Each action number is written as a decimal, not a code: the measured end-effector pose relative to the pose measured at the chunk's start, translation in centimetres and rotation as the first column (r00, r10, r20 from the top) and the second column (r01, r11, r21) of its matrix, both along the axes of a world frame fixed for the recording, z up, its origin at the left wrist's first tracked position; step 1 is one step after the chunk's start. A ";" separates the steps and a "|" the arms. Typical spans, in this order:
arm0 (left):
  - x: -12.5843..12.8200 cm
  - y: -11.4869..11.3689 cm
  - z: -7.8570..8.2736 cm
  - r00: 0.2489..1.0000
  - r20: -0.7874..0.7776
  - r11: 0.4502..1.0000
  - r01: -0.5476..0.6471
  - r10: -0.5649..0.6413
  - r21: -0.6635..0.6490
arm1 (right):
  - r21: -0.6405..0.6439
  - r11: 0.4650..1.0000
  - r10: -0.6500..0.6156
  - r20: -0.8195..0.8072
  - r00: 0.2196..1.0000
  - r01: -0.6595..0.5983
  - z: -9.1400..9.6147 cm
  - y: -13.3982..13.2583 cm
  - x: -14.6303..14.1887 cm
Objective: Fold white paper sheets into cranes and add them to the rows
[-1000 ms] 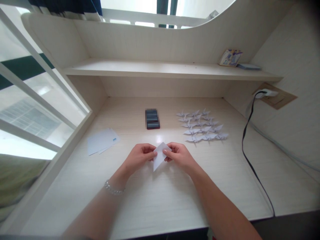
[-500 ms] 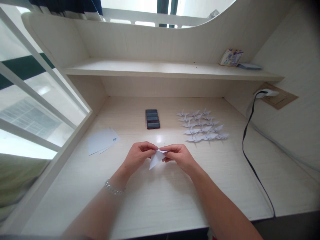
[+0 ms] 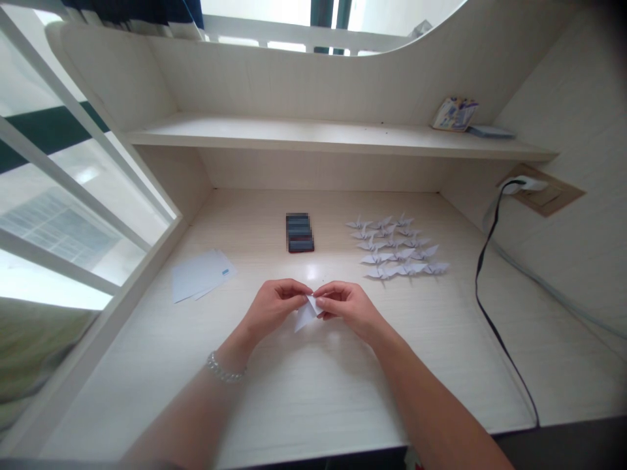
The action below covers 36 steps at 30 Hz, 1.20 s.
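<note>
Folded paper (image 3: 304, 316), less showing, hands (image 3: 272, 308) closer

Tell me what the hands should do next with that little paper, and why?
Perhaps press the folded paper flatter near its top: the left hand and right hand both pinch it there, nearly meeting, while its pointed end sticks out uncovered.

No text is legible. Unreadable: blue mark (image 3: 226, 271) on sheet (image 3: 196, 277) near left edge of desk (image 3: 313, 405); print on box (image 3: 454, 114) near right end of shelf (image 3: 294, 129).
</note>
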<state>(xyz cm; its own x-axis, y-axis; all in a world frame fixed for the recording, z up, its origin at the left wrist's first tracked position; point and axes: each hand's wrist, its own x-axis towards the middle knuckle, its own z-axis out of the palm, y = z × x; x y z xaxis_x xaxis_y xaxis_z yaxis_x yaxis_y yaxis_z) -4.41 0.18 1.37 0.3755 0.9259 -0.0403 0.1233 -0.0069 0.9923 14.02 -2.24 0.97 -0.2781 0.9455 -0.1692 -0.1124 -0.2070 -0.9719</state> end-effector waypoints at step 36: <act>0.5 -0.1 -0.1 0.996 0.017 0.996 -0.085 0.085 -0.018 | 0.035 0.997 -0.070 0.066 0.995 0.068 -0.7 0.1 -0.6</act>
<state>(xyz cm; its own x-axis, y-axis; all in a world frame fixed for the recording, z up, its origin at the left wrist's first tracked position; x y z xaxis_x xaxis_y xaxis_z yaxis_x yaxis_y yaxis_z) -3.86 0.09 1.25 0.2966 0.9537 -0.0507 0.1046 0.0203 0.9943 13.39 -2.19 0.27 -0.2011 0.9675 -0.1535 -0.0600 -0.1686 -0.9839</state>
